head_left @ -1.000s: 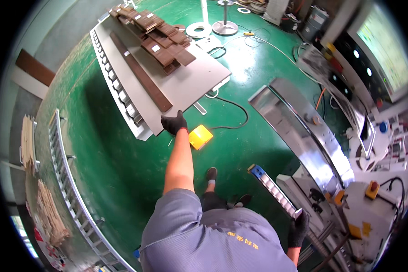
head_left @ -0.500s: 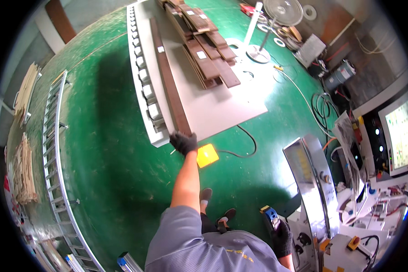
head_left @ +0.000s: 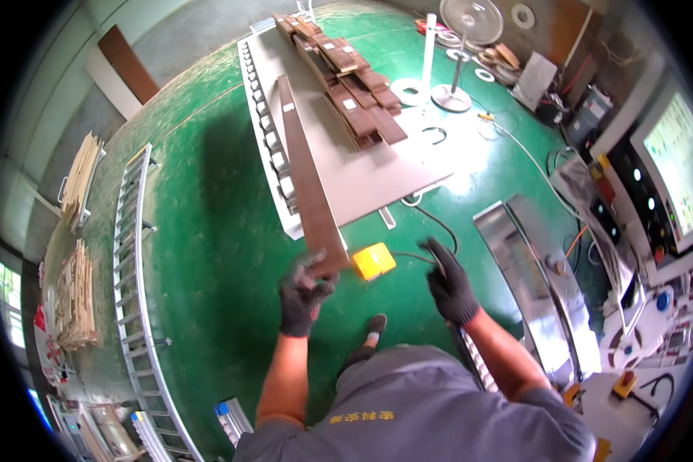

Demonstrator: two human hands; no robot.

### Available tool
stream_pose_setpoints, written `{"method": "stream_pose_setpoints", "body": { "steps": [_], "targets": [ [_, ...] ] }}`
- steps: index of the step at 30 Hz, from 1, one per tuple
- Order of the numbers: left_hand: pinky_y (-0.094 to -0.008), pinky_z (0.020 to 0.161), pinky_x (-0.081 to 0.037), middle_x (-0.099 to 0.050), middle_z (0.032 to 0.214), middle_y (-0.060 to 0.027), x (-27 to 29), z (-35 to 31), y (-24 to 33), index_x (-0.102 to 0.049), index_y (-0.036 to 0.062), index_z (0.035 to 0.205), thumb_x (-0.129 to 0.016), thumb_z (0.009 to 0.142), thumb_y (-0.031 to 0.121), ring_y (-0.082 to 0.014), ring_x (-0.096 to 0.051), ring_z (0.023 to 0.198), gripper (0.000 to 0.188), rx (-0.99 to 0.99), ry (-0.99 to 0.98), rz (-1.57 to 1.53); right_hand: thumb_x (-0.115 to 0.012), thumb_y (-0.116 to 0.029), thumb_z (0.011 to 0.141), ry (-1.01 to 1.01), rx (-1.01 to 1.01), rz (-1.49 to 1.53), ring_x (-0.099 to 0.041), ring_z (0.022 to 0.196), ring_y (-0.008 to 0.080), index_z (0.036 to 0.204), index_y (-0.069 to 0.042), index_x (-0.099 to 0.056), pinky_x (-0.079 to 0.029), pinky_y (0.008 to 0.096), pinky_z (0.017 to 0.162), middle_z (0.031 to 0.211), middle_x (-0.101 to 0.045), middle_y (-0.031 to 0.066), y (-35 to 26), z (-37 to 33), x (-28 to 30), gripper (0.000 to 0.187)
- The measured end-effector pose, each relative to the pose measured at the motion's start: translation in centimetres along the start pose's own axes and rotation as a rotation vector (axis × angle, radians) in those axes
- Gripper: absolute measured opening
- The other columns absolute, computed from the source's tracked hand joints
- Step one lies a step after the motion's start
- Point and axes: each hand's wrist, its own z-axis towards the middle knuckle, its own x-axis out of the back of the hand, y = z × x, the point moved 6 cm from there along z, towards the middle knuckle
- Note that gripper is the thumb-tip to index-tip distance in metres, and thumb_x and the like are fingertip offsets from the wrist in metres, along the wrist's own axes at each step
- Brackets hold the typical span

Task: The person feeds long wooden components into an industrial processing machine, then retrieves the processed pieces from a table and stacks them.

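A long brown board (head_left: 304, 169) with a small white label near its far end lies lengthwise along the left side of the pale table (head_left: 369, 185). Its near end sticks out past the table's front edge. My left hand (head_left: 304, 296), in a dark glove, is closed on that near end. To the right, my right hand (head_left: 450, 289), also gloved, is raised in the air with its fingers stretched out, apart from the board. Between the hands, on the floor side of the table, is a yellow box-shaped thing (head_left: 374, 262).
Stacked brown boards (head_left: 354, 85) lie on the table's far part, beside a row of white rollers (head_left: 279, 163). A metal machine housing (head_left: 531, 269) and a screen (head_left: 670, 162) stand at right. A ladder-like roller frame (head_left: 131, 269) runs along the left. A dark cable (head_left: 443, 223) curves over the green floor.
The board has come toward me past the table edge, and its broad face shows more. My left hand has come nearer; my right hand has risen from beside the machine toward the middle.
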Motion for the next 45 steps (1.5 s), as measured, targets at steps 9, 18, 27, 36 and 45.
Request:
{"method": "stream_pose_setpoints", "body": {
  "steps": [9,18,27,36,45],
  "targets": [
    [-0.0291,0.053,-0.058,-0.065,0.099,-0.0167,-12.3,1.6,18.0,-0.06,-0.0064,0.117,-0.073,0.074,-0.012,-0.0231,-0.07,0.068,0.046,-0.375,0.062,0.207,-0.055,0.012,0.068,0.171,0.776,0.221,-0.044,0.135,0.0421,0.149,-0.007,-0.035,-0.043,0.0433,0.109,0.151,-0.04,0.0204,-19.7,7.6,-0.5,0.085],
    [-0.0278,0.045,-0.044,-0.063,0.069,-0.0114,-14.2,1.1,18.4,-0.056,-0.0075,0.12,-0.076,0.084,0.022,-0.0165,-0.056,0.049,0.05,-0.496,0.154,0.206,-0.059,0.012,0.078,0.229,0.696,0.23,-0.053,0.127,0.0396,0.143,-0.006,-0.044,-0.048,0.0426,0.102,0.142,-0.051,0.0198,-19.6,6.9,0.1,0.069],
    [-0.0281,0.047,-0.046,-0.064,0.07,-0.0129,-14.7,0.4,17.7,-0.057,-0.0077,0.119,-0.066,0.084,0.005,-0.0173,-0.058,0.051,0.038,-0.435,0.262,0.216,-0.059,0.012,0.076,0.249,0.543,0.176,-0.056,0.12,0.0409,0.145,-0.011,-0.043,-0.052,0.0444,0.095,0.14,-0.053,0.0189,-19.2,6.1,0.0,0.075],
    [-0.0297,0.063,-0.058,-0.065,0.097,-0.0104,-11.8,0.3,14.3,-0.061,-0.0035,0.115,-0.073,0.083,0.002,-0.0164,-0.066,0.075,0.035,-0.315,0.256,0.145,-0.06,0.007,0.079,0.118,0.338,0.188,-0.059,0.116,0.0407,0.148,-0.013,-0.04,-0.052,0.0434,0.093,0.138,-0.054,0.0193,-18.5,6.2,-1.0,0.075],
    [-0.0294,0.074,-0.054,-0.062,0.108,-0.0113,9.5,-3.8,8.7,-0.059,0.0017,0.119,-0.076,0.079,0.002,-0.0169,-0.063,0.087,0.044,-0.372,0.611,0.699,-0.051,0.005,0.085,0.09,0.367,0.024,-0.059,0.113,0.0406,0.149,-0.014,-0.037,-0.052,0.0468,0.093,0.136,-0.054,0.0212,-14.3,4.6,-3.0,0.068]
  ]
}}
